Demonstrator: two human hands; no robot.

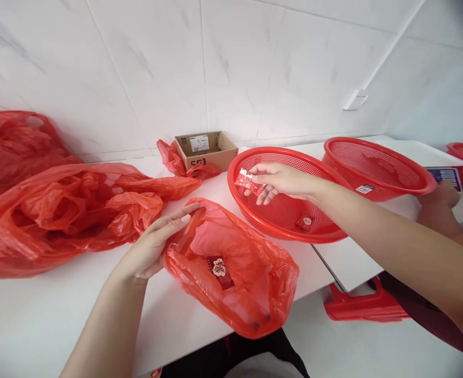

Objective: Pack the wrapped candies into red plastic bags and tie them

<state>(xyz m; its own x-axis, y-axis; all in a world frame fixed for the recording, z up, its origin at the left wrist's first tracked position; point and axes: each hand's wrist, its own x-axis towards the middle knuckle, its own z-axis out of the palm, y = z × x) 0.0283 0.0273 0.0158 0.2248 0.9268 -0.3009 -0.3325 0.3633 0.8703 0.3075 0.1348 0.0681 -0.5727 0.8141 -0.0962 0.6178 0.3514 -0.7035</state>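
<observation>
1. We observe the left hand (pixel 156 241) clamped on the left rim of the red bag (pixel 263 262), which lies open on the tabletop (pixel 168 325).
2. We see a dark-red packet (pixel 220 270) inside it.
3. We note the right hand (pixel 278 181) pinched on a small red sachet (pixel 244 181), above the mesh basket (pixel 250 220).
4. We log another packet (pixel 305 222) in that basket.

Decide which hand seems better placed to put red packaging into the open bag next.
Probably the right hand: it holds red packaging over a basket, while the left hand touches the edge of the bag.
</observation>
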